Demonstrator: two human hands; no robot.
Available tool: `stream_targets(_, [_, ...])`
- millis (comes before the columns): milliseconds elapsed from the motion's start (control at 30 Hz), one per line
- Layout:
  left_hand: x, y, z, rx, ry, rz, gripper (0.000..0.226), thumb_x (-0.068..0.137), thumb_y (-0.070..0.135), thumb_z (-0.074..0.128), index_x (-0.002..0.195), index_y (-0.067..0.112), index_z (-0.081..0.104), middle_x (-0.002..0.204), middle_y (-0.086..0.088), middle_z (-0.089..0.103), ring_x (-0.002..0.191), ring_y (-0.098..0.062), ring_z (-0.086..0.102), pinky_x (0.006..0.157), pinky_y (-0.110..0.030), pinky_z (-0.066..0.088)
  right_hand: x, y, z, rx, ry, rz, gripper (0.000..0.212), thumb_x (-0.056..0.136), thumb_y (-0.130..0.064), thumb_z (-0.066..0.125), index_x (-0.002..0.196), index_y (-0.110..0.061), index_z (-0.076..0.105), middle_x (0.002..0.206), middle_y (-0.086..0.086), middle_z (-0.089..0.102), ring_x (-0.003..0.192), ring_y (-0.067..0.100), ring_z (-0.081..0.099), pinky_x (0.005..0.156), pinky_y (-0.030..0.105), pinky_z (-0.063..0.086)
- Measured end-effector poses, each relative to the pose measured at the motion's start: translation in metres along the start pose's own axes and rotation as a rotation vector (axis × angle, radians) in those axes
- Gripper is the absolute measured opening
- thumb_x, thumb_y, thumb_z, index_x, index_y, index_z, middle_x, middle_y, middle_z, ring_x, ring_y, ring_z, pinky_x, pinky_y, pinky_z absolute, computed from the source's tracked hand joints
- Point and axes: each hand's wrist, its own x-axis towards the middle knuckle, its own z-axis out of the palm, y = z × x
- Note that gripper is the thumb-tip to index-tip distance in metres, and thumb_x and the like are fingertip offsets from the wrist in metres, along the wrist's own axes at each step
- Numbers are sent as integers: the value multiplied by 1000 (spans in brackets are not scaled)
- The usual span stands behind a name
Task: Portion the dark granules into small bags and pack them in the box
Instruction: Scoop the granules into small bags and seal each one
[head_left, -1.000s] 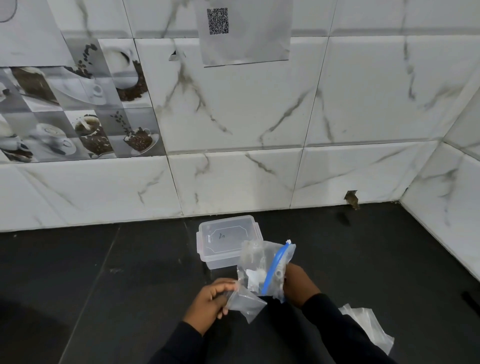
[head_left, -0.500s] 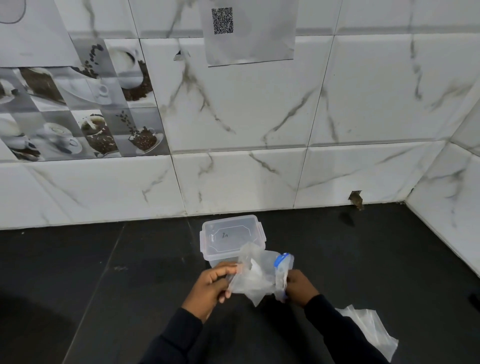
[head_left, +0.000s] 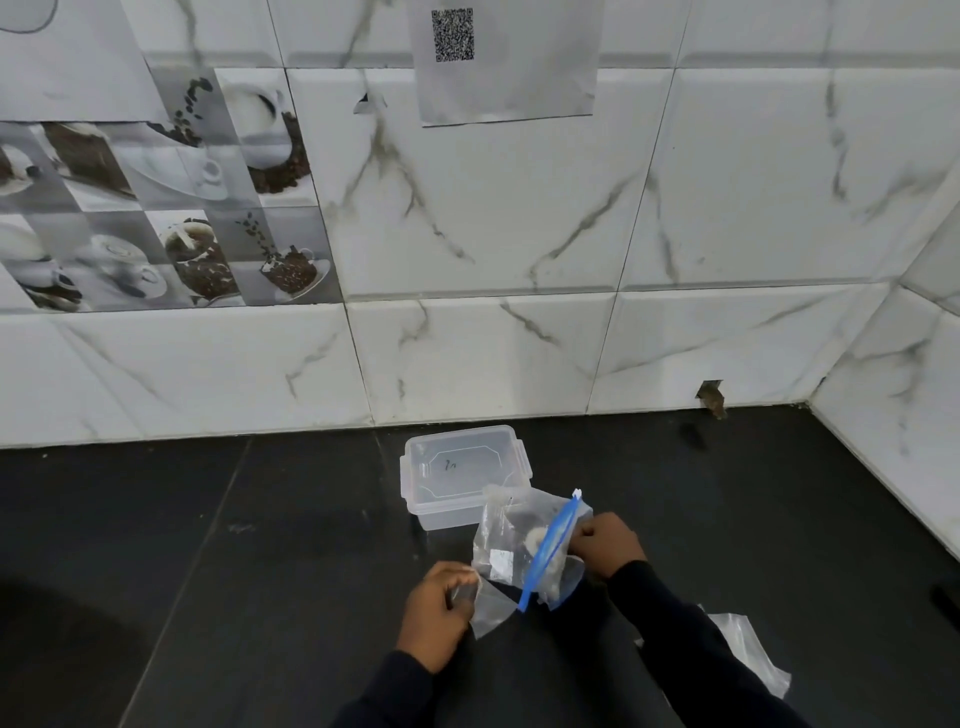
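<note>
**Both hands on bags, just in front of the lidded box**

The clear box (head_left: 467, 475) stands with its lid on, on the dark counter (head_left: 208, 571). Directly in front of its near-right corner, the right hand (head_left: 605, 543) grips one edge of a large clear bag (head_left: 506, 540) with a blue zip strip, fingers curled. The bag's contents are too blurred to identify. In front of the box, below and left of that bag, the left hand (head_left: 439, 608) pinches a small clear bag (head_left: 491, 605) between thumb and curled fingers. Spare clear bags (head_left: 748, 649) lie on the counter, well apart to the box's front-right.
</note>
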Motion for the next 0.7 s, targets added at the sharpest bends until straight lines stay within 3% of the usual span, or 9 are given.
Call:
stream_targets(133, [4,-9,2,17,15,-22,42,84,-1,63,78,39,75,112,8,64,92,-7,66,82,-39,59,-3,2,4,-72,-9,-60,32,79,-10,63,49,-15,51,49,-6,47,50,8,45,48,16,39])
stream_targets(267, [10,-12,10,-40,-131,-151,12,92,12,66,91,16,78,128,1,52,60,-6,62,54,-20,50,-6,3,11,-99,-52,-65,28,83,-9,57,56,-17,54,62,1,60,59,19,67,53,26,54])
stream_targets(400, [16,-10,18,-30,-226,-225,21,94,-1,54,91,8,73,115,-4,56,45,-2,54,48,-18,46,-8,4,18,-107,-63,-122,24,84,-5,56,64,-17,57,70,1,63,61,14,65,51,16,48])
stream_targets(467, [18,-8,21,-15,-224,-248,25,93,-4,48,93,8,71,109,-5,60,44,-2,53,47,-17,45,-6,6,21,-124,-62,-166,13,81,-6,60,81,-14,70,87,2,70,78,14,69,63,17,52])
stream_targets(533, [19,-9,23,36,-225,-234,27,93,-5,46,97,7,70,108,-3,61,43,-1,52,47,-17,45,-3,8,24,-117,-74,-173,19,82,-9,61,97,-13,73,100,3,71,90,16,69,81,26,56])
stream_targets(633, [15,-11,24,79,-220,-185,27,94,-4,47,99,4,73,114,2,60,45,-3,52,48,-17,44,-8,2,25,-205,-49,-193,26,90,-22,54,109,-14,69,110,5,66,99,23,65,92,35,54])
stream_targets(700, [13,-6,24,62,-205,-119,21,96,4,55,98,6,77,114,2,62,54,-4,56,52,-17,45,-9,3,28,-321,-17,-214,34,92,-30,51,121,-16,62,118,6,60,109,27,61,96,34,49])
